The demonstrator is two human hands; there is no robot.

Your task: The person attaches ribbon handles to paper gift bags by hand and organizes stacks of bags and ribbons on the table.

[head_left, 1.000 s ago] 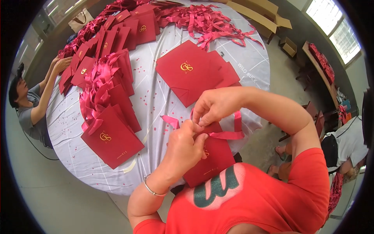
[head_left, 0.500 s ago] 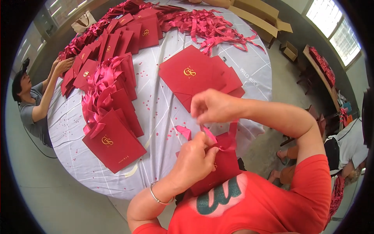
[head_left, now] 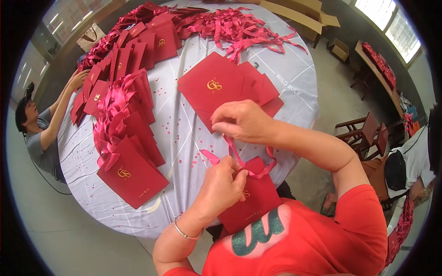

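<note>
A small red paper bag [head_left: 252, 198] with a gold emblem rests between the table's near edge and my shirt. From its top comes a pink ribbon [head_left: 269, 169] that loops up on the right. My left hand [head_left: 223, 185], a bangle on its wrist, pinches this ribbon at the bag's upper left, and a loose end pokes out past the knuckles. Above and slightly right, my right hand [head_left: 245, 121] is closed, with a strand of the same ribbon running down from its fingertips to my left hand. The fingertips' exact hold is partly hidden.
Flat red bags [head_left: 212, 83] lie overlapping just beyond my right hand. Stacked bags with ribbons [head_left: 133, 172] line the left, and loose ribbons [head_left: 239, 30] are heaped at the back. Another person [head_left: 39, 124] handles bags at far left. Chairs [head_left: 363, 133] stand right.
My right hand has moved up and left, away from my left hand, and the ribbon strand between them is longer. My left hand keeps its pinch near the bag's top.
</note>
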